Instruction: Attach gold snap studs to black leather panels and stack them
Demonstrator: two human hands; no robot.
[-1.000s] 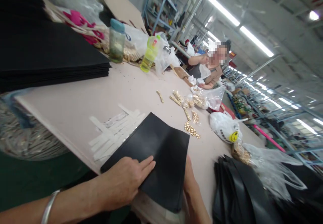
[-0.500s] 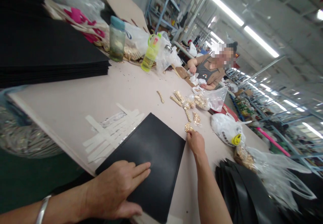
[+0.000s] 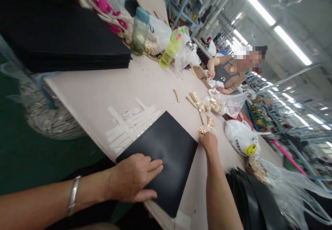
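A flat black leather-like panel (image 3: 166, 150) lies at an angle over the near edge of the table. My left hand (image 3: 136, 176) rests on its lower left part, with thumb and two fingers stretched out and nothing in its grasp. Just off the panel's right corner, my right hand (image 3: 209, 143) has its fingers pinched together against a small heap of gold metal pieces (image 3: 201, 129). Whatever is between those fingertips is hidden. More gold pieces (image 3: 210, 121) and short gold rows (image 3: 202, 117) lie just beyond.
Black sheets (image 3: 77, 43) are stacked at the far left. A teal-lidded bottle (image 3: 140, 33) and a yellow-green bottle (image 3: 171, 50) stand behind. White tape strips (image 3: 129, 126) lie left of the panel. On the right are a white bag (image 3: 241, 138) and black pieces (image 3: 249, 195). A person (image 3: 230, 71) sits opposite.
The camera view has shifted, so the table and objects appear farther right. Both hands stay at the same places, the left on the panel, the right at the gold heap.
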